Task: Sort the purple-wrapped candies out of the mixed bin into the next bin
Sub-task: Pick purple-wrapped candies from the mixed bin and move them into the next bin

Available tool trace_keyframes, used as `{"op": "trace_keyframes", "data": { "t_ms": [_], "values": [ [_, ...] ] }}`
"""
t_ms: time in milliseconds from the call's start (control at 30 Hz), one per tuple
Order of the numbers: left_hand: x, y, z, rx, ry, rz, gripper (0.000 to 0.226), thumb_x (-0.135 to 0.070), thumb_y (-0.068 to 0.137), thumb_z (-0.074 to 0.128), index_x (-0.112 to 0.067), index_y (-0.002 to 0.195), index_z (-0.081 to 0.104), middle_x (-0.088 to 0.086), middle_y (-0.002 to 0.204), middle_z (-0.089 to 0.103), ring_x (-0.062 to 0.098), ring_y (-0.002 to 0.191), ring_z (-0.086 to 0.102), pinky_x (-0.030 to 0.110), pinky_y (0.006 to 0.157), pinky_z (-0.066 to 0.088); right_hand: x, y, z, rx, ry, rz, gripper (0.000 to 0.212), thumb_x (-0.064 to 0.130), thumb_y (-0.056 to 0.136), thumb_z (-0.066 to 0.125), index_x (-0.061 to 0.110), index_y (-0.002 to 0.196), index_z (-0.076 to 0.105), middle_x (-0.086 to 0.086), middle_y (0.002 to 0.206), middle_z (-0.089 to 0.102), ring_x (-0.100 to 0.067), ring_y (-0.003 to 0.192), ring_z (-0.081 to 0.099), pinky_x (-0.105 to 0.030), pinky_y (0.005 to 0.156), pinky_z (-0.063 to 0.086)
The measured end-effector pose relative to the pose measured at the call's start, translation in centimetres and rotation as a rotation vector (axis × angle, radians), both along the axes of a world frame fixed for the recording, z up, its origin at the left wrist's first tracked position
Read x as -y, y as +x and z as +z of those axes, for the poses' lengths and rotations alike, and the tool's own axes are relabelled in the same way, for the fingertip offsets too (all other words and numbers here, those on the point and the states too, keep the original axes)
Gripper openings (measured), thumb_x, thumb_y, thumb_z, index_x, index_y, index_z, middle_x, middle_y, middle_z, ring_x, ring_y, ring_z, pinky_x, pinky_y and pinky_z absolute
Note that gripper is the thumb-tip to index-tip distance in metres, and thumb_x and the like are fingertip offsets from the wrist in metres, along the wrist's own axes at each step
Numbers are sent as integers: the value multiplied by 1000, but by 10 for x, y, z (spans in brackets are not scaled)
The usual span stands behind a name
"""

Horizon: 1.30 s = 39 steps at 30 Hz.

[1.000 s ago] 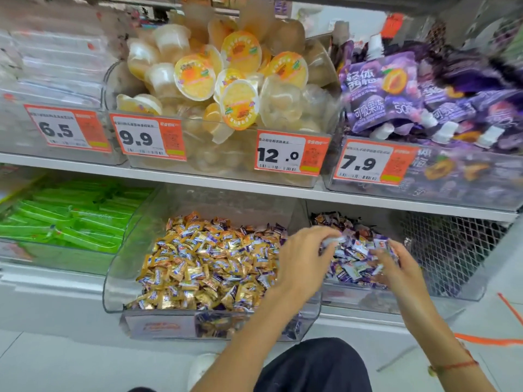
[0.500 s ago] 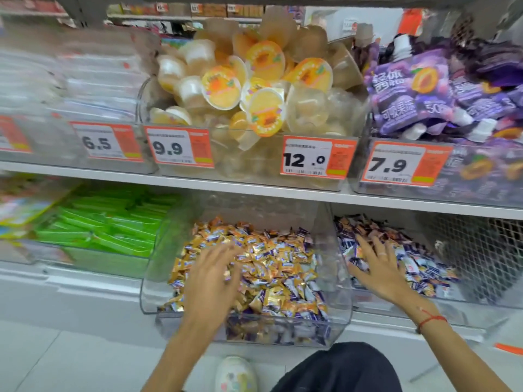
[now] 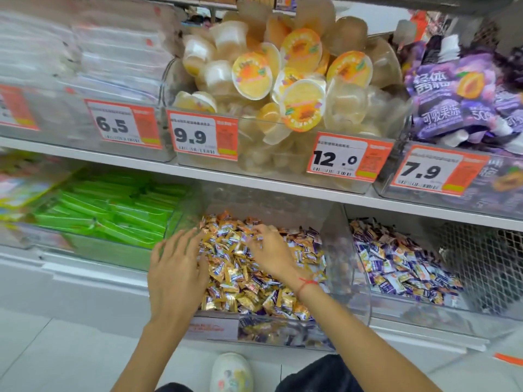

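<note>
Step in hand: I was searching the mixed bin (image 3: 351,329) for purple wrappers; I judged the sort well short of done.
Left hand (image 3: 177,274): my fingers lay straight and spread on the gold candies (image 3: 240,281) at the bin's left side, holding nothing.
Right hand (image 3: 271,253): my fingers curled down into the heap near its middle; whether they pinched a candy I could not tell.
Purple-wrapped candies (image 3: 308,236): scattered among the gold, thickest toward the right and front, lying every way with no shared long axis.
Next move: a small pinch on one purple wrapper, then a carry rightward.
Next bin (image 3: 396,267): just beside, over the clear wall, holding purple candies.
</note>
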State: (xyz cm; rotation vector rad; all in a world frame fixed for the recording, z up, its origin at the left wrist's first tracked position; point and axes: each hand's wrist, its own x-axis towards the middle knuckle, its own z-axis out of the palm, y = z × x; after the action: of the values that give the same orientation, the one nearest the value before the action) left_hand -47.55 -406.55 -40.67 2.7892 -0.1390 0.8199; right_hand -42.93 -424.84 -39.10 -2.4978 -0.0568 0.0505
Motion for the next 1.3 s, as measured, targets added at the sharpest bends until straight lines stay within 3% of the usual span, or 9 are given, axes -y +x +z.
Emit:
{"op": "trace_keyframes", "data": {
  "t_ms": [133,433,600,700,867,1033,1100,1200,1300],
  "values": [
    [2,4,2,58,-4,-131,37,-17,81,54,-17,116,65,0,122,63,19,120,51,39,110,28,-22,17,-32,-128,-54,-48,60,46,95,49,21,147,32,-10,147,32,-31,136,27,-42,109,32],
    [43,57,2,-337,-108,-129,52,-7,96,43,-14,146,33,6,146,41,23,133,39,33,103,37,33,-4,-15,27,92,26,6,28,88,66,30,83,65,12,95,67,-7,91,61,-30,82,52],
    [42,61,6,-420,-8,23,27,-15,95,49,-23,118,61,1,113,62,22,103,59,32,75,46,48,-23,0,93,140,19,5,23,94,58,24,89,60,11,103,66,-4,95,61,-27,85,51],
    [36,59,1,-388,-8,-1,29,-24,97,48,-26,125,57,-1,122,57,23,108,57,34,82,46,44,-20,2,81,114,55,4,24,93,60,27,94,62,13,101,64,-2,88,61,-30,80,53],
    [29,58,-2,-404,96,-94,35,-35,98,45,-30,133,51,-4,128,51,18,121,41,33,97,35,22,-5,-8,23,-173,198,32,29,93,59,28,125,60,4,137,51,-16,127,44,-34,99,42],
    [26,38,2,-273,-7,-148,23,-31,96,53,-27,114,65,-5,125,59,17,115,50,33,99,36,26,-9,-15,90,-183,177,20,28,95,57,24,112,68,4,122,65,-14,104,61,-32,84,51],
    [24,22,5,-191,-154,-154,15,-24,93,59,-24,104,70,-3,99,70,19,92,61,30,78,44,35,-12,-19,83,-106,142,19,28,98,52,28,112,64,-1,103,71,-19,75,66,-35,63,52],
    [23,1,12,-232,-288,-112,19,-28,95,56,-28,110,67,-3,85,69,20,79,61,27,58,35,47,-12,-24,36,43,127,24,27,98,50,30,121,57,-6,92,70,-30,75,66,-48,70,56],
    [22,-6,12,-294,-307,-68,25,-36,96,51,-35,119,61,-6,94,69,19,86,63,27,58,34,48,-5,-16,-49,178,114,35,21,104,35,23,137,44,2,95,62,-18,70,62,-22,56,50]
  ]
}}
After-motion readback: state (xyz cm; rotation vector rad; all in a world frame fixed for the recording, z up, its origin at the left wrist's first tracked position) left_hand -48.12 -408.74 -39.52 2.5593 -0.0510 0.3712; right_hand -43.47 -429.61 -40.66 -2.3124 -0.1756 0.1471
